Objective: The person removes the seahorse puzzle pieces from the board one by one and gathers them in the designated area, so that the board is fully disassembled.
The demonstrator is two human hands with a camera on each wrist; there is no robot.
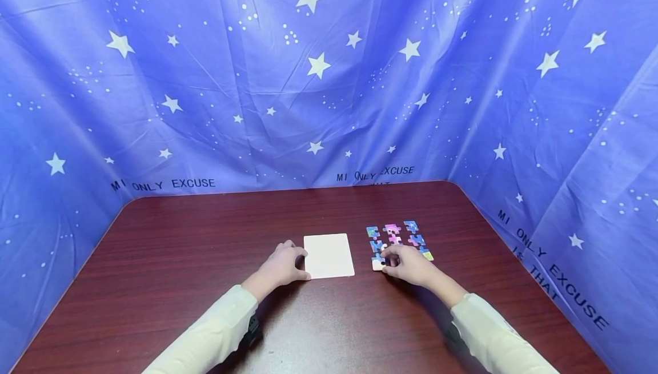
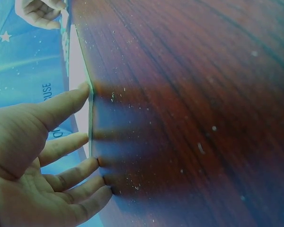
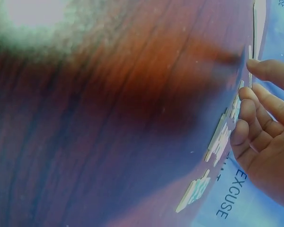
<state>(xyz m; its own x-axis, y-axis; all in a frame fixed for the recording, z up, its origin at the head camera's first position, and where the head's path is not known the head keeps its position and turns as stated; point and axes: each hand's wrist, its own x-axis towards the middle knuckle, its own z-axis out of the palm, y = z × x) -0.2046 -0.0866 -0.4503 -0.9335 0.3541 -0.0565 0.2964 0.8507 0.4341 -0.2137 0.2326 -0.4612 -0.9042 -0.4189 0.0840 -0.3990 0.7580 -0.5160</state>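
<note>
A white square board (image 1: 329, 256) lies flat on the table. My left hand (image 1: 281, 264) rests at its left side, thumb and fingers spread along the edge and touching it. In the left wrist view, the thumb meets the board's corner while the lower fingertips come down at the table surface. To the right, my right hand (image 1: 411, 264) pinches a jigsaw piece (image 1: 377, 264) between thumb and index finger, at the near left of a group of pieces. The other fingers of that hand curl inward above the neighbouring jigsaw pieces (image 1: 392, 229), hiding some of them.
Colourful pieces in blue, pink and yellow-green lie in loose rows right of the board. The dark red wooden table (image 1: 195, 231) has rounded far corners. A blue star-printed curtain (image 1: 277, 83) hangs behind it and along both sides.
</note>
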